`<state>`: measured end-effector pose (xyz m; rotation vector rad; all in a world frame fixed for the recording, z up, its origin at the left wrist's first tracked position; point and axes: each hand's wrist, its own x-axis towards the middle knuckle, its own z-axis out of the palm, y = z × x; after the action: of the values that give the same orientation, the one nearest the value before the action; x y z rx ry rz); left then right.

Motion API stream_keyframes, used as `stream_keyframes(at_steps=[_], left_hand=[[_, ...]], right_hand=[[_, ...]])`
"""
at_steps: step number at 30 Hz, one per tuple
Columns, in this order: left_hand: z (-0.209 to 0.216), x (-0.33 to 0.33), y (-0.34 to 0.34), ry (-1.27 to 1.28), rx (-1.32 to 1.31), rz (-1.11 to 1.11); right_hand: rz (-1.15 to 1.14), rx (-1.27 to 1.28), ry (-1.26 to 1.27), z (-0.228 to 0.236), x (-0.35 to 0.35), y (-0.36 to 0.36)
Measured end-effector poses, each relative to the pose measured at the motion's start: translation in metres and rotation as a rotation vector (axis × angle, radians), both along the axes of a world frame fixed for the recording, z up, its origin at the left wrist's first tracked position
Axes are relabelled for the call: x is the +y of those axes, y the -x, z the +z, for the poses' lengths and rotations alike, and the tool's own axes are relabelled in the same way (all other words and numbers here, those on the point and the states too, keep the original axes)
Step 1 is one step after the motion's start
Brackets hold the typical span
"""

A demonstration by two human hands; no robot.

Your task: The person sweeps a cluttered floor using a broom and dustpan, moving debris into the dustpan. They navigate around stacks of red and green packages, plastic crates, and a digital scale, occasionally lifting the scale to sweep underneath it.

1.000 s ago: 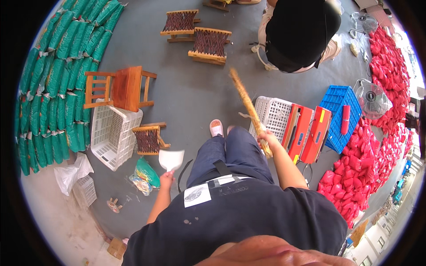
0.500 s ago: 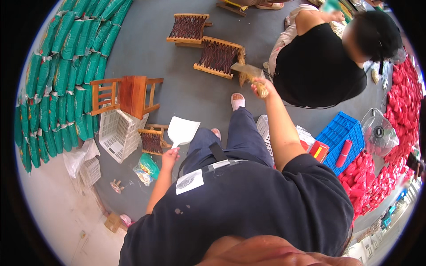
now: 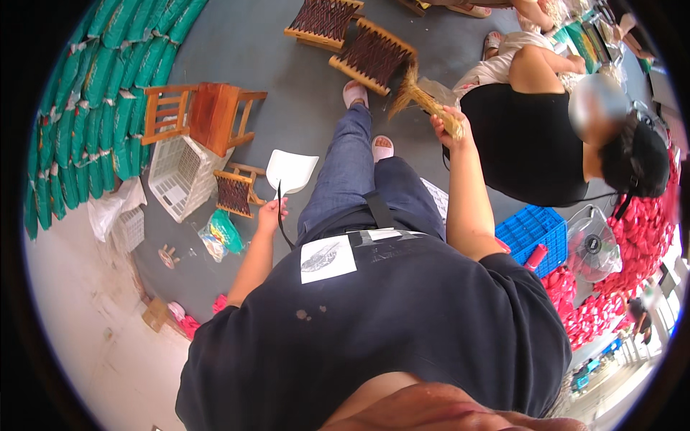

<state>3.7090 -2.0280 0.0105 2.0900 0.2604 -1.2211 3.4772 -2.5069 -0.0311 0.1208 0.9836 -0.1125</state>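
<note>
My left hand (image 3: pixel 272 213) is closed on the handle of a white dustpan (image 3: pixel 293 171), which hangs above the floor beside my left leg. Farther off and to the right, my right hand (image 3: pixel 453 128) grips the thick end of a straw hand broom (image 3: pixel 425 100). The broom's splayed bristles reach close to the corner of a wooden stool with a dark woven seat (image 3: pixel 374 56); whether they touch it I cannot tell. A black strap hangs down by the dustpan's handle.
A co-worker in a black top (image 3: pixel 525 144) sits at my right. Stacked green bags (image 3: pixel 108 93) line the left, near a wooden chair (image 3: pixel 213 115), a white crate (image 3: pixel 185 176) and a small woven stool (image 3: pixel 235 194). A blue crate (image 3: pixel 532 233), a fan (image 3: pixel 593 244) and red bundles (image 3: pixel 640 237) are right.
My left foot has stepped forward on the floor. The broom has shifted to the right and its bristles now fan out in clearer view. Both hands keep their grip.
</note>
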Motion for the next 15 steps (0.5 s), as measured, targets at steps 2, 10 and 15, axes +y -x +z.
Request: stream_keyframes(at_steps=[2,10,15], left_hand=[[-0.001,-0.007,0.005,-0.004,0.003,0.004],[-0.004,0.013,0.028,-0.072,0.104,0.105],[-0.016,0.027,0.036,-0.034,0.136,0.049]], right_hand=[[-0.028,0.000,0.052,0.000,0.013,0.013],[0.398,0.333,0.421,0.013,0.091,0.017],[0.623,0.507,0.441,-0.039,0.143,0.007]])
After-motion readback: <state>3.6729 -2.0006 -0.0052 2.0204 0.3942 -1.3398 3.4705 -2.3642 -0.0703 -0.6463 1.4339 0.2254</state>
